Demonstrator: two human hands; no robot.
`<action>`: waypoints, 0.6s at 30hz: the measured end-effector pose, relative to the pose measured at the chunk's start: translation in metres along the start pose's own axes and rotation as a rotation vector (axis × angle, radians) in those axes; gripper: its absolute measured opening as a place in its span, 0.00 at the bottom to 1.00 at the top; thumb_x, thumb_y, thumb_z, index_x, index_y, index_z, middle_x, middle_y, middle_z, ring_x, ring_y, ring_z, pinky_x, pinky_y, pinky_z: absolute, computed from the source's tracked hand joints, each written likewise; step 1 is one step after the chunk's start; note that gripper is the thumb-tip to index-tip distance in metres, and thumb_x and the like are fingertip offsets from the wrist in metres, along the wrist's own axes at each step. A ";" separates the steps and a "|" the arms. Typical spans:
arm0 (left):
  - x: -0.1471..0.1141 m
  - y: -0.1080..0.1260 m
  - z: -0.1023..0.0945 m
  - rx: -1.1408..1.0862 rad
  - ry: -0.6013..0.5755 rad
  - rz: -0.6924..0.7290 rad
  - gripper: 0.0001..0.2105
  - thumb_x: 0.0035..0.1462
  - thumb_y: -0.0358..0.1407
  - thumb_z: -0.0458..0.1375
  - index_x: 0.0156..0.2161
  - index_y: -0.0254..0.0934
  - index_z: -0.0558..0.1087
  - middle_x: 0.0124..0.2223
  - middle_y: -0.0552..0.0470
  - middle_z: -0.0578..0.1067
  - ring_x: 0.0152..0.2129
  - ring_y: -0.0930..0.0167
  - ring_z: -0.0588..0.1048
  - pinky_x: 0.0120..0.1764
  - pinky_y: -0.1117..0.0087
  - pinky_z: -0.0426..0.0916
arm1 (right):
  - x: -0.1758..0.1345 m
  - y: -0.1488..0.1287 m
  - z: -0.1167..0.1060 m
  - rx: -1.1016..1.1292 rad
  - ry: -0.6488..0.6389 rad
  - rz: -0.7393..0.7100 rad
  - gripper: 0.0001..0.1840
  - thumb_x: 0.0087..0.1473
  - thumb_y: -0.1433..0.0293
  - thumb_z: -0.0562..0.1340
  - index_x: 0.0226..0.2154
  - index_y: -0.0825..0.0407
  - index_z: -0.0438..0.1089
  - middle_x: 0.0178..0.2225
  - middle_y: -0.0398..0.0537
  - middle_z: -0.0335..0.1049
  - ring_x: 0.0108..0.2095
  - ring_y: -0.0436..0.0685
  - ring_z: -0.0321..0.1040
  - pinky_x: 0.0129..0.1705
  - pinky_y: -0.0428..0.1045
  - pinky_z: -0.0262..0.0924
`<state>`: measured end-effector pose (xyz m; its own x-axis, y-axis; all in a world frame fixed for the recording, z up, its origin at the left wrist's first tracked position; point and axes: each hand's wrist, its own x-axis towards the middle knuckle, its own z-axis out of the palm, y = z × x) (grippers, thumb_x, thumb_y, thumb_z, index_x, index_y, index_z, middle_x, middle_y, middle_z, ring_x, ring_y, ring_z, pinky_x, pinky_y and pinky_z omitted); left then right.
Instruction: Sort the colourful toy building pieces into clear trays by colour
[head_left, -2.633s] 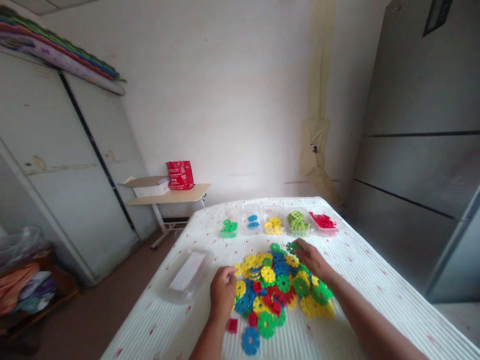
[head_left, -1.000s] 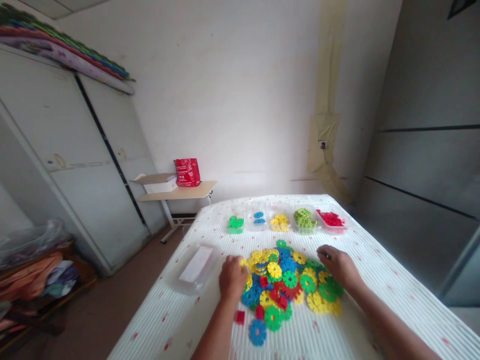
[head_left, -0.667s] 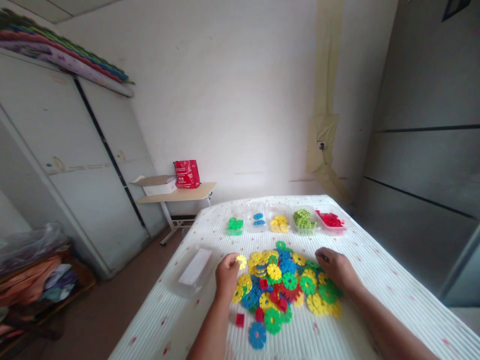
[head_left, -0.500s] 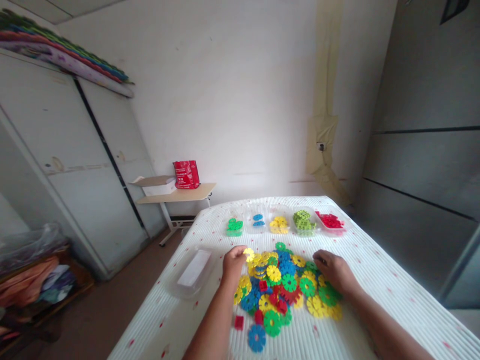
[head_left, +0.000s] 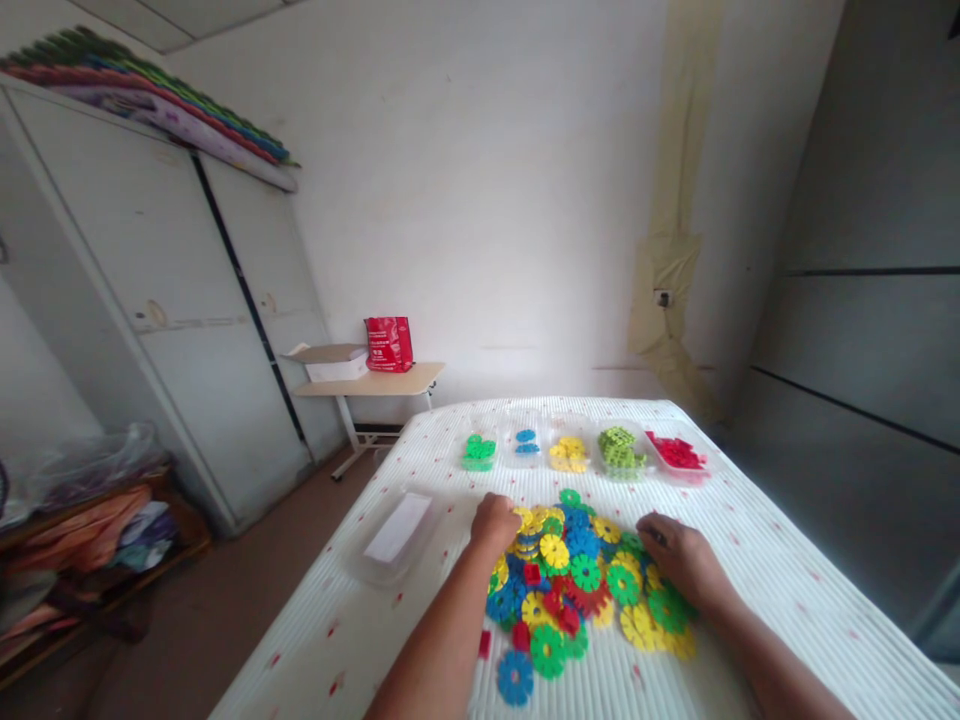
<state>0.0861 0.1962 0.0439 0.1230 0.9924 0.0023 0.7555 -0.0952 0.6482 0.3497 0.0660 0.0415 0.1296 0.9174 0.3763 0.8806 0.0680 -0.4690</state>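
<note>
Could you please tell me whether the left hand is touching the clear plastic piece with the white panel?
Apart: the head view shows a strip of white tablecloth between the left hand and the clear plastic piece.

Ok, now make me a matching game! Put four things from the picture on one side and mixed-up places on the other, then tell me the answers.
Things
1. red bag
2. left hand
3. lime-green pieces
4. right hand

Places
A. at the right side of the mixed pile
B. in a clear tub
C. on the side table
D. at the left side of the mixed pile

Pairs: 1-C, 2-D, 3-B, 4-A
</note>
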 end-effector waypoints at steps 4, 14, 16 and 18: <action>0.005 -0.001 0.001 -0.054 -0.022 -0.020 0.05 0.35 0.29 0.60 0.24 0.35 0.73 0.27 0.52 0.76 0.32 0.69 0.74 0.31 0.76 0.62 | 0.000 0.000 -0.001 -0.012 -0.002 0.002 0.13 0.51 0.66 0.49 0.25 0.49 0.66 0.25 0.44 0.71 0.27 0.53 0.67 0.30 0.46 0.56; -0.012 -0.017 0.001 -0.510 0.046 0.048 0.04 0.36 0.29 0.57 0.23 0.37 0.66 0.22 0.58 0.71 0.24 0.73 0.71 0.27 0.77 0.63 | 0.001 0.001 0.002 0.016 -0.008 0.012 0.11 0.51 0.66 0.50 0.26 0.48 0.67 0.28 0.45 0.72 0.30 0.55 0.68 0.33 0.47 0.58; -0.020 -0.021 -0.001 -0.617 0.046 0.077 0.04 0.36 0.30 0.56 0.23 0.36 0.66 0.22 0.58 0.71 0.23 0.73 0.71 0.27 0.77 0.63 | 0.001 0.001 0.002 0.011 -0.008 0.016 0.11 0.50 0.66 0.50 0.27 0.48 0.67 0.29 0.45 0.72 0.29 0.55 0.68 0.33 0.47 0.59; -0.027 -0.025 -0.005 -0.717 0.050 0.097 0.05 0.37 0.32 0.56 0.24 0.36 0.67 0.22 0.57 0.71 0.23 0.73 0.71 0.28 0.76 0.64 | 0.001 -0.001 0.002 0.008 -0.004 0.012 0.12 0.50 0.66 0.50 0.27 0.49 0.67 0.28 0.45 0.72 0.29 0.54 0.68 0.32 0.47 0.58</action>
<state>0.0608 0.1725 0.0313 0.1255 0.9862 0.1084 0.1326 -0.1249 0.9833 0.3485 0.0679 0.0411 0.1379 0.9199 0.3671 0.8752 0.0603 -0.4800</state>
